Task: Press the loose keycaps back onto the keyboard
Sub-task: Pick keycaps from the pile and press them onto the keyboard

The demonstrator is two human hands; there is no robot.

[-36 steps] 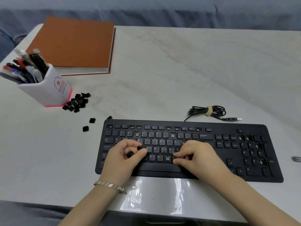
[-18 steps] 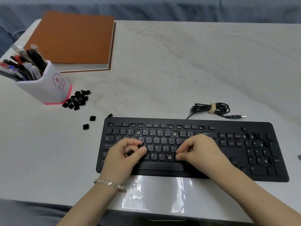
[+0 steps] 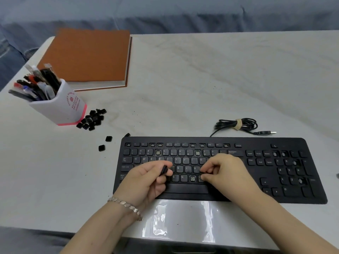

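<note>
Counter [image 3: 201,88] carries the keyboard [image 3: 256,142]; we note several sockets bare. Left hand [image 3: 146,182]: grip pinches a held keycap [image 3: 163,170] on edge above the left letter rows. Right hand [image 3: 227,173]: grip curls onto a second keycap [image 3: 202,174] below K. We judge: level each cap, then press straight down. Versus half a second ago, the left cap sits higher and turned.

The keyboard [image 3: 256,142] is lying at lower right; the keycap pile [image 3: 91,119] is sitting at its upper left, beside the pen holder [image 3: 60,107].
</note>
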